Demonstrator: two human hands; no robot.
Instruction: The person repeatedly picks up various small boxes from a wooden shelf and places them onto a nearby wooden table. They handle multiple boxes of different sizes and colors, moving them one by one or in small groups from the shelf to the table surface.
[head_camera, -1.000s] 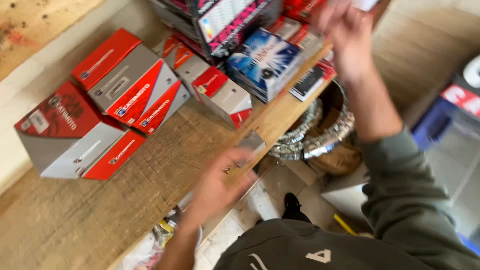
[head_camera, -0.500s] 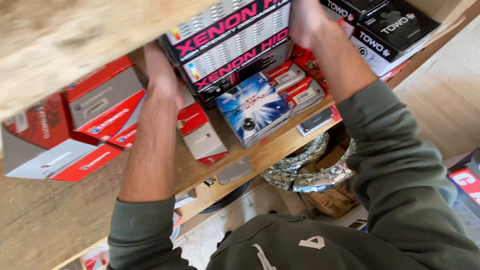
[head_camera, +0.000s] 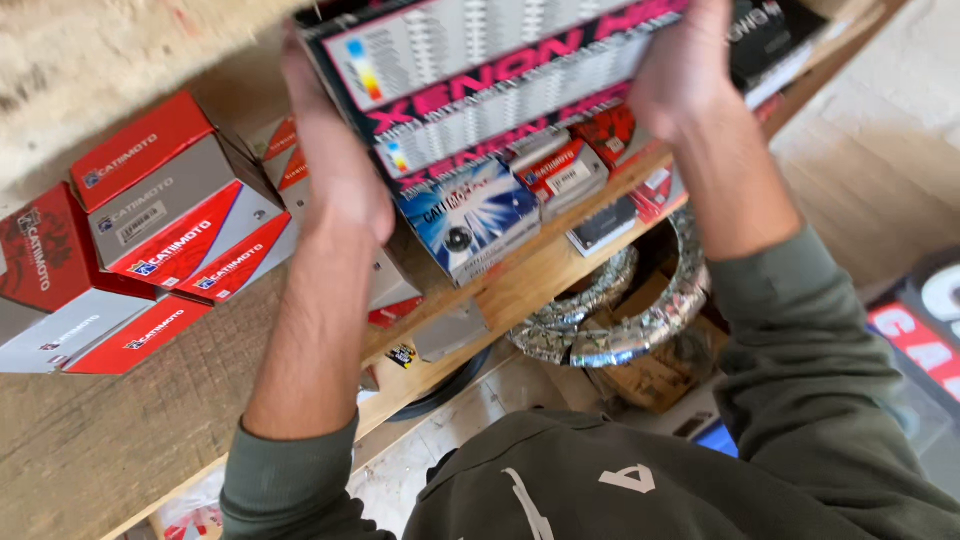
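Note:
Both hands grip a stack of long flat boxes (head_camera: 500, 80) with pink and black lettering, held at the top of the view above the wooden shelf (head_camera: 520, 290). My left hand (head_camera: 335, 165) clasps the stack's left end. My right hand (head_camera: 685, 75) clasps its right end. Under the stack a blue box (head_camera: 465, 215) with a white burst picture lies on the shelf. Several small red and white packs (head_camera: 575, 170) sit just behind it.
Red and grey cardboard boxes (head_camera: 170, 210) are piled at the left of the shelf. Coils of silver foil ducting (head_camera: 610, 320) and a brown carton (head_camera: 650, 380) lie on the floor below. Black boxes (head_camera: 770, 40) sit at the upper right.
Both hands have closed on the ends of the long-box stack, which now fills more of the top of the view. A second ago my left hand was low by the shelf edge.

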